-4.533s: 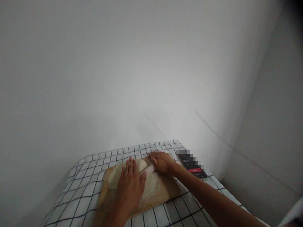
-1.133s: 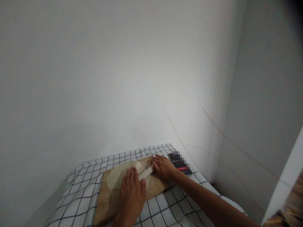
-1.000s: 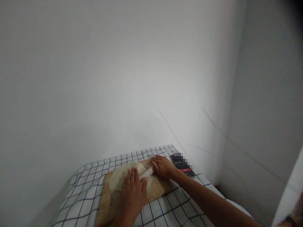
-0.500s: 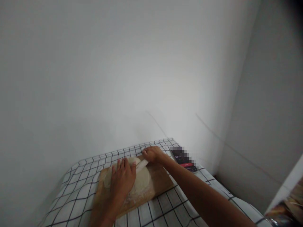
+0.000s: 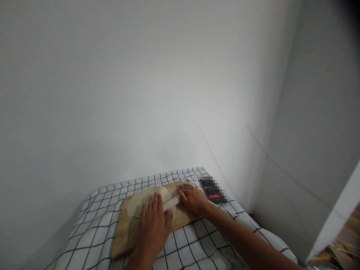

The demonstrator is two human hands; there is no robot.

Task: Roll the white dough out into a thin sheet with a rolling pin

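Observation:
A flattened sheet of pale dough (image 5: 140,201) lies on a wooden board (image 5: 123,234). A pale rolling pin (image 5: 172,203) rests slantwise across the dough's near side. My left hand (image 5: 154,216) lies flat over the pin's left part, fingers stretched forward onto the dough and thumb apart; it hides that end of the pin. Around the pin's right end, my right hand (image 5: 193,197) is closed with its fingers bent over it. The near part of the dough is partly covered by the hands and the pin.
A white cloth with black grid lines (image 5: 92,228) covers the table. To the right of the board lies a phone (image 5: 213,193) with its screen lit. A white wall (image 5: 140,93) rises directly behind the table. Blurred items (image 5: 332,258) appear at the lower right.
Both hands and the rolling pin have come nearer to me across the dough. My left hand has also shifted right, uncovering more dough at the far left. The view has turned slightly.

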